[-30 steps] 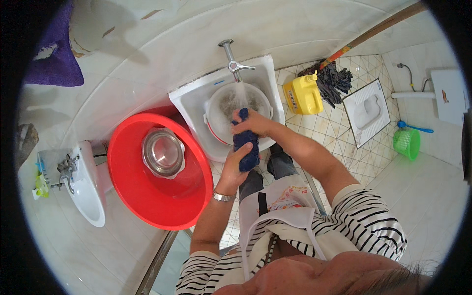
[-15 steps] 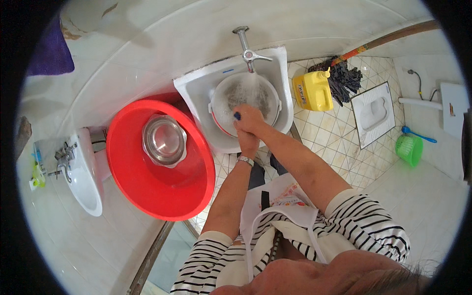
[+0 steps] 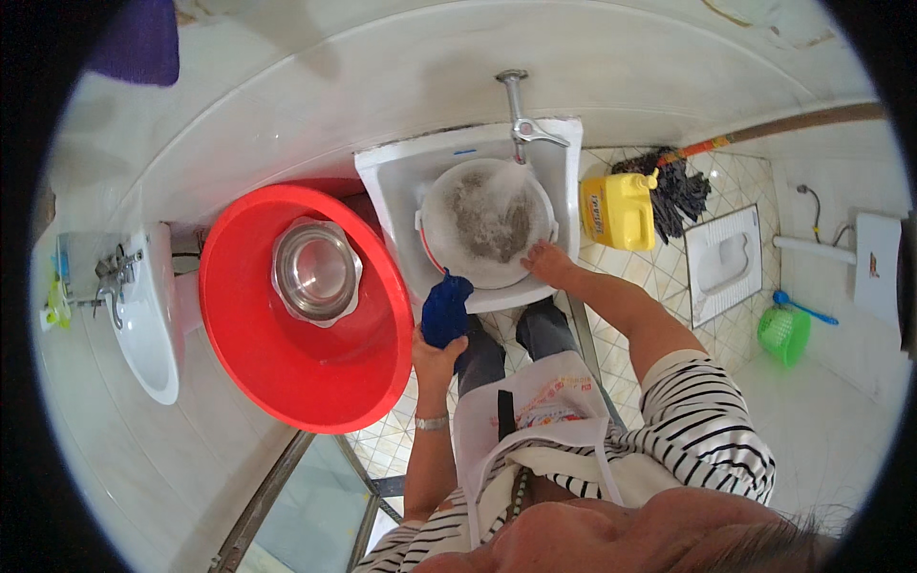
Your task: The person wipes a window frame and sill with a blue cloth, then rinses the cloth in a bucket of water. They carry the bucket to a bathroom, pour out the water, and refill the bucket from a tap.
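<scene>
My left hand [image 3: 438, 351] is closed round a bunched dark blue cloth [image 3: 447, 307], held up between the big red tub and the sink. My right hand [image 3: 548, 265] has its fingers curled at the near right rim of a white bucket [image 3: 441, 264]. The bucket stands in the white sink [image 3: 387, 181], full of greyish, foamy water. From the metal tap [image 3: 521, 134] a stream of water falls into it.
Left of the sink stands a red tub [image 3: 315, 396] with metal basins [image 3: 317, 272] inside. To the right are a yellow jug [image 3: 619, 212], a dark mop [image 3: 680, 196], a squat toilet [image 3: 721, 263] and a green basket [image 3: 783, 336]. A small washbasin [image 3: 153, 334] is at far left.
My hands were together over the bucket with the blue cloth mostly hidden. They have parted: the left came back toward me with the cloth, the right moved to the bucket's rim.
</scene>
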Motion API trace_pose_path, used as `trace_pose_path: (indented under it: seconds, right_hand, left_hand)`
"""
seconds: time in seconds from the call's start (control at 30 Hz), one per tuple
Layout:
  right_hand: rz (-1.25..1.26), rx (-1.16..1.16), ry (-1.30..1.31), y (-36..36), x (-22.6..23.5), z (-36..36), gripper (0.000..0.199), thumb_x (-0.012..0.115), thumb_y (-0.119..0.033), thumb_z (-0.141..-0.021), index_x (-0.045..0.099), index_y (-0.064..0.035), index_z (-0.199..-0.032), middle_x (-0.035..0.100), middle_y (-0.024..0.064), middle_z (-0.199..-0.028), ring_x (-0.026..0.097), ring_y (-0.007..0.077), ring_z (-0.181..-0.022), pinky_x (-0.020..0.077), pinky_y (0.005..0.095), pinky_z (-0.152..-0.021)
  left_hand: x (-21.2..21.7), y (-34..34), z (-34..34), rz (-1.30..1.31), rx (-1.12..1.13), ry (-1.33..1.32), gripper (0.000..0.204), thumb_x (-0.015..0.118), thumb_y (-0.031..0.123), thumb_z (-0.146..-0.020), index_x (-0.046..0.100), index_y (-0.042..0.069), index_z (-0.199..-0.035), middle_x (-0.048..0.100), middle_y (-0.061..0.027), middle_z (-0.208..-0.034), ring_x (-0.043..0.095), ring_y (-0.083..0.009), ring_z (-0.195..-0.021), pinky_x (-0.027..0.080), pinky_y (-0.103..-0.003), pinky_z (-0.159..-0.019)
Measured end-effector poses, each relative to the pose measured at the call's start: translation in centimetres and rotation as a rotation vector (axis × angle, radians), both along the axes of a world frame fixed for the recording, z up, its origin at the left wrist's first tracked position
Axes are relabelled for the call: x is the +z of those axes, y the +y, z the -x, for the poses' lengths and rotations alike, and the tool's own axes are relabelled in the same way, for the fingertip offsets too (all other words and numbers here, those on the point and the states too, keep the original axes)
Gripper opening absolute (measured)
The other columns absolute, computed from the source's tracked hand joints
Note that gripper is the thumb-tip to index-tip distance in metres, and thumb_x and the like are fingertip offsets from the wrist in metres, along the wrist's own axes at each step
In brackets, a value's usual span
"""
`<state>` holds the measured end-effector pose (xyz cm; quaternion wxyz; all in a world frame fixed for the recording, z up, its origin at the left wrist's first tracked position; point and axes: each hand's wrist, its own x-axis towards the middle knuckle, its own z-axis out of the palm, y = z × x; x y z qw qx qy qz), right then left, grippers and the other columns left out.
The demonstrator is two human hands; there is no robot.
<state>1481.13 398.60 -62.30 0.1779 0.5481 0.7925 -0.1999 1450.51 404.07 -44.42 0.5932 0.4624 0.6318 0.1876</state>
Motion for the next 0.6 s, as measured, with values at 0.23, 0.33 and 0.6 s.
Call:
trace_pose_path:
  seconds: [0.23,0.33,0.6]
  right_hand:
    - [0.023,0.19,0.03,2.6,-1.9,1.2,0.012,0.058,-0.014,-0.075,0.068,-0.008,-0.073,0.068,0.0083,-0.076,0.068,0.0268,-0.077,0.0535,0.0395,-0.067]
    - [0.09,0.235,0.007,3.5,0.5,2.8,0.011,0.059,-0.014,-0.075,0.069,-0.0089,-0.073,0.068,0.0088,-0.075,0.068,0.0273,-0.075,0.0535,0.0406,-0.065]
    - [0.025,0.453,-0.078,10.7,6.4,5.2,0.012,0.064,-0.014,-0.073,0.072,-0.0095,-0.081,0.07,0.0088,-0.082,0.068,0.027,-0.081,0.0539,0.0419,-0.066]
  left_hand:
    - [1.1,-3.7,2.6,0.155,0.237,-0.151,0.065,0.079,0.005,-0.058,0.05,-0.003,-0.115,0.062,-0.0092,-0.099,0.06,-0.0173,-0.086,0.049,-0.028,-0.082]
    - [2.1,-4.2,4.4,0.209,0.255,-0.122,0.064,0.078,0.001,-0.059,0.05,-0.002,-0.116,0.062,-0.0087,-0.102,0.06,-0.0168,-0.089,0.048,-0.029,-0.085]
    - [6.5,-4.0,7.8,0.113,0.367,-0.216,0.062,0.078,0.0,-0.059,0.05,-0.002,-0.113,0.062,-0.0084,-0.099,0.06,-0.0155,-0.084,0.05,-0.029,-0.079]
